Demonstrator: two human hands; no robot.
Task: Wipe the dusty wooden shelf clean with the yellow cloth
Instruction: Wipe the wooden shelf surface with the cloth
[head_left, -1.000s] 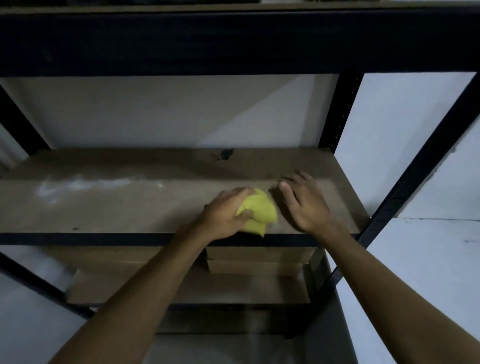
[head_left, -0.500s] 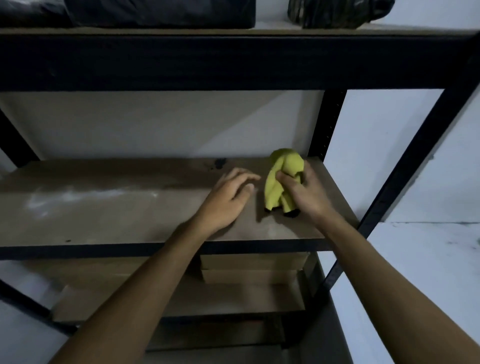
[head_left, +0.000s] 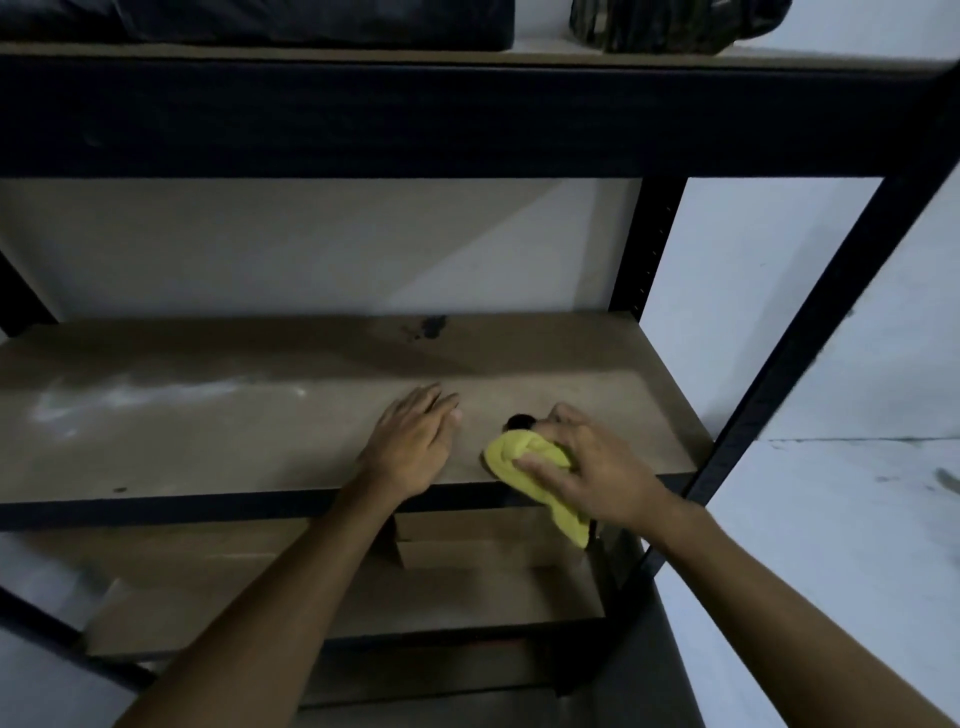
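Right hand (head_left: 597, 467) clenches bunched yellow cloth (head_left: 524, 460) at shelf (head_left: 208, 441) front edge.
Cloth soft, light; hold the wad. Left hand (head_left: 410, 447) flat, released.

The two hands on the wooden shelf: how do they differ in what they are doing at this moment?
The right hand is closed on the yellow cloth, while the left hand holds nothing. The left hand lies flat and open on the wooden shelf, whereas the right hand presses the cloth at the front edge, with part of the cloth hanging over it. The left hand is nearer the white dust patch. Both rest on the same shelf.
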